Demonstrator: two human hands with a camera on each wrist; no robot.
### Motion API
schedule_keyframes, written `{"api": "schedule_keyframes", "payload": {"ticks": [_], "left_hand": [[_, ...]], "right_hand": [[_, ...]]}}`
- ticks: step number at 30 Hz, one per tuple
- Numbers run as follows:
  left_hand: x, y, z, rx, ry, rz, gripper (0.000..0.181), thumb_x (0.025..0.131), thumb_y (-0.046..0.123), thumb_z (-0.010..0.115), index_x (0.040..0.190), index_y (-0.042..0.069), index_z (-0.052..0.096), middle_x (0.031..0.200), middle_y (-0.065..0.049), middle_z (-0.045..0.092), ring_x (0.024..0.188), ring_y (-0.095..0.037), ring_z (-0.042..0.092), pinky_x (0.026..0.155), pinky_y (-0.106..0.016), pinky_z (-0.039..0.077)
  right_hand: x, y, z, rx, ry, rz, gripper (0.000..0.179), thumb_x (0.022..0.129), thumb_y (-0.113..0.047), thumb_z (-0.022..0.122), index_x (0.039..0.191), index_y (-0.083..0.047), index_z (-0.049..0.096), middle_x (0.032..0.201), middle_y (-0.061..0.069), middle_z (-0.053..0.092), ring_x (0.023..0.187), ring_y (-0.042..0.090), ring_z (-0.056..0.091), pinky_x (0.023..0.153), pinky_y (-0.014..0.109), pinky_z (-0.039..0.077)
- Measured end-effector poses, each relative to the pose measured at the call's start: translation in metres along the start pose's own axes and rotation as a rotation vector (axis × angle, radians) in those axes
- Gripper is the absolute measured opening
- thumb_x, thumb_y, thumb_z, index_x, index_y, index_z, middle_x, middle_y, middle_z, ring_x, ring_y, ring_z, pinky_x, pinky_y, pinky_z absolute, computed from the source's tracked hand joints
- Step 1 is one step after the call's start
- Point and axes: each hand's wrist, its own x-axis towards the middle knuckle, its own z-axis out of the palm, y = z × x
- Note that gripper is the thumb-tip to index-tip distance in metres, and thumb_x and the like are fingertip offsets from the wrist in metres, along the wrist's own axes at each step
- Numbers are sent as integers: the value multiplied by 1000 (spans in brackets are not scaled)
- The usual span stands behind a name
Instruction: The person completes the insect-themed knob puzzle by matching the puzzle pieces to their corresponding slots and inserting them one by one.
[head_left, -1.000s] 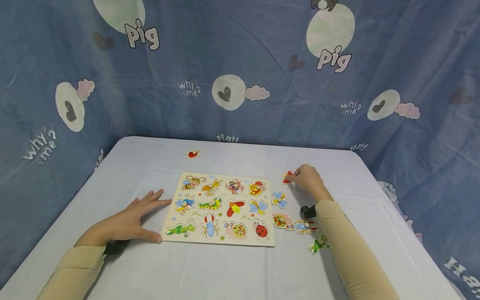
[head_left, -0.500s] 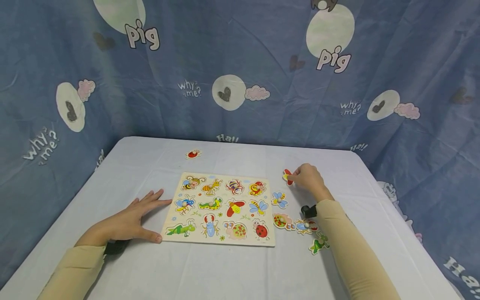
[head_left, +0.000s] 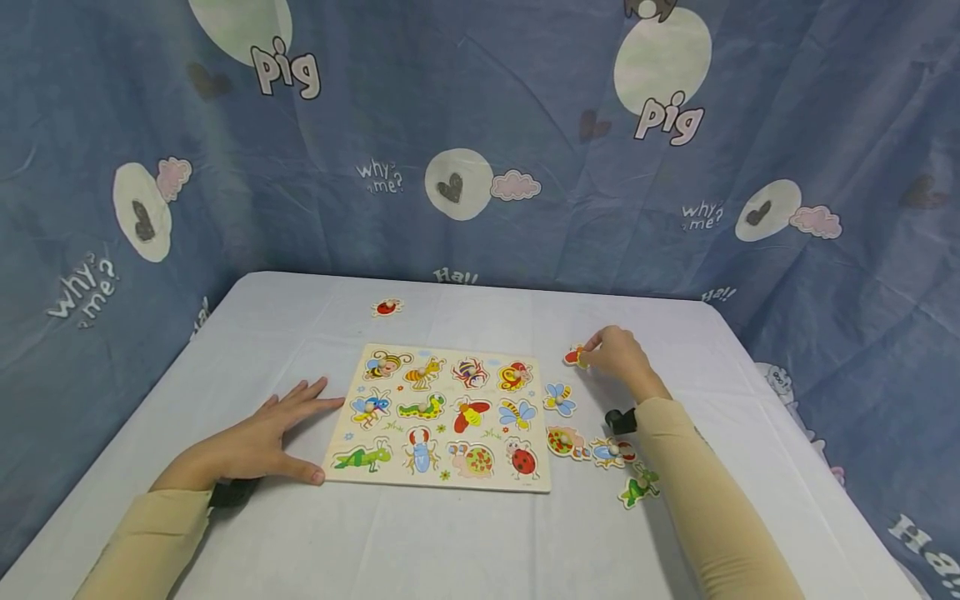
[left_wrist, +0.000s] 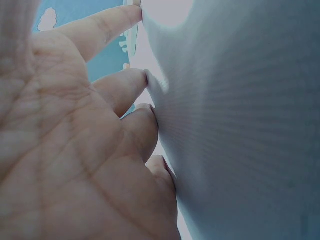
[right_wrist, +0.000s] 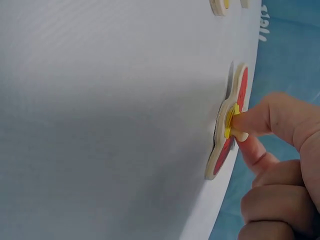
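My right hand (head_left: 618,358) pinches the small knob of a red-winged, yellow-bodied insect puzzle piece (right_wrist: 231,117) between thumb and finger. That piece is close over the white table, beyond the board's right side. The other fingers of this hand are folded in the right wrist view. My left hand (head_left: 262,437) lies spread, fingertips down on the table, with its thumb and index tips right at the left edge of the wooden insect puzzle board (head_left: 431,487). On the board, a printed red-winged insect (head_left: 471,415) appears in the middle row.
Right of the board lie a blue-winged insect piece (head_left: 558,399), a snail piece (head_left: 564,442), a beetle piece (head_left: 611,452) and a green grasshopper piece (head_left: 638,486), partly under the right forearm. A ladybird piece (head_left: 387,308) sits behind the board. A blue printed curtain (head_left: 480,108) hangs behind the table.
The red-winged insect piece has turned in my right hand's fingers, its wings now lying differently. That hand has barely shifted. My left hand and the board have stayed put.
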Motion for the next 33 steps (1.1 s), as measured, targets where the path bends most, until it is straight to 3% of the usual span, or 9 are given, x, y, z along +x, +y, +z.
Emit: {"api": "schedule_keyframes", "payload": {"ticks": [6, 13, 20, 27, 33], "left_hand": [[1, 0, 0, -4, -3, -1, 110, 67, 46, 100, 161, 18, 50, 178, -28, 15, 164, -58, 2, 123, -85, -1], [1, 1, -1, 8, 1, -7, 110, 66, 46, 100, 161, 17, 50, 178, -29, 16, 164, -58, 3, 123, -85, 0], [1, 1, 0, 8, 2, -8, 111, 66, 47, 100, 160, 17, 50, 178, -29, 16, 164, -58, 3, 123, -85, 1], [1, -1, 1, 2, 2, -13, 110, 66, 47, 100, 160, 17, 51, 178, -27, 16, 165, -56, 2, 124, -84, 0], [1, -2, 1, 9, 7, -11, 110, 66, 48, 100, 160, 18, 51, 178, -27, 16, 165, -56, 3, 125, -84, 1]], "right_hand": [[4, 4, 2, 13, -25, -28, 24, 93, -21, 74, 108, -2, 78, 109, 15, 75, 89, 24, 60, 76, 33, 50], [8, 15, 4, 116, -64, 17, 29, 95, -28, 76, 112, -4, 76, 111, 12, 68, 96, 23, 57, 79, 31, 47], [8, 19, 6, 145, -82, 19, 34, 99, -32, 74, 116, -3, 75, 120, 16, 69, 102, 26, 58, 88, 38, 51], [4, 19, 7, 135, -67, -17, 31, 100, -30, 73, 111, -1, 74, 100, 9, 67, 89, 20, 55, 75, 29, 45], [2, 18, 6, 142, -60, -36, 30, 101, -29, 71, 110, -1, 74, 96, 8, 66, 86, 19, 54, 72, 28, 44]]}}
